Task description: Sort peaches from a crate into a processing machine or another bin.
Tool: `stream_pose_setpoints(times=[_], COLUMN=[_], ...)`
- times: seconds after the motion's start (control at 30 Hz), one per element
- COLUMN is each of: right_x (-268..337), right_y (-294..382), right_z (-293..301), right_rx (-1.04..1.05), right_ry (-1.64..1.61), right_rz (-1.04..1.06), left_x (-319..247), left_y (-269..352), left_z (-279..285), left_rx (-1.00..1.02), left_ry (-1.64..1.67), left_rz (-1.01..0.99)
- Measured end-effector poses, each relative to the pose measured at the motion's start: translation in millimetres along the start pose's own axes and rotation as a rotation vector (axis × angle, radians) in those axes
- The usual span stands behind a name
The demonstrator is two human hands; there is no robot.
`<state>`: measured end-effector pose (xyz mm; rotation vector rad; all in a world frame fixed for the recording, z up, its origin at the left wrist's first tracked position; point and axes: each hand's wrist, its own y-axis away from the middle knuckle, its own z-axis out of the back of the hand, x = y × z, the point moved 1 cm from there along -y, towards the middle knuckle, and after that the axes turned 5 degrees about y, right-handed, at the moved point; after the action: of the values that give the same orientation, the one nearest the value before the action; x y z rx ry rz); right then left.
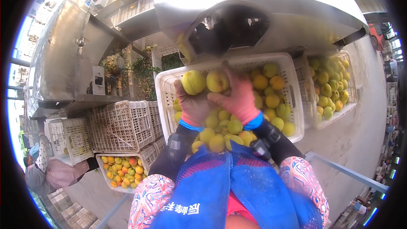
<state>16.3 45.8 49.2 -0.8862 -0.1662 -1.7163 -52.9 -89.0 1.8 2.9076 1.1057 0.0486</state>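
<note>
My left hand (193,103), in a pinkish work glove, has a large yellow-green peach (193,82) at its fingertips. In my right hand (240,93), also gloved, another yellow peach (217,81) sits between the thumb and the raised fingers. Both hands are above a white slatted plastic crate (296,101), close to its far side. Loose peaches (234,127) lie in the crate beneath and around my hands, some of them hidden by the gloves. Blue bands circle both wrists, over black sleeves with small devices strapped on.
Beyond the crate is a metal machine housing with a dark opening (227,28). Another crate of peaches (332,86) stands at right. At left are stacked crates (119,127), a crate of riper fruit (122,171) and a stooping person (60,173). Blue-grey rails (348,171) flank me.
</note>
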Motion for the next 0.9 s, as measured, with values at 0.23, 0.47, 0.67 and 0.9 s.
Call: stream_pose_setpoints(times=[0.23, 0.47, 0.67, 0.9], right_x=[13.1, -37.1, 11.7, 16.9], right_y=[-28.8, -104.5, -61.2, -29.9], right_z=[3.1, -51.0, -7.1, -4.6], right_rx=[-0.317, -0.411, -0.180, -0.193], right_ry=[0.073, 0.608, -0.045, -0.021], right_rz=[0.027, 0.093, 0.283, 0.097], left_x=[-3.9, -3.5, -15.0, -3.2], left_y=[-3.0, -6.2, -6.5, -2.1], left_z=[-16.3, -11.8, -39.9, -74.5], left_rx=[-0.020, -0.105, -0.177, -0.287], left_ry=[-0.042, 0.179, -0.013, -0.946], left_rz=[-0.050, 0.170, 0.145, 0.219])
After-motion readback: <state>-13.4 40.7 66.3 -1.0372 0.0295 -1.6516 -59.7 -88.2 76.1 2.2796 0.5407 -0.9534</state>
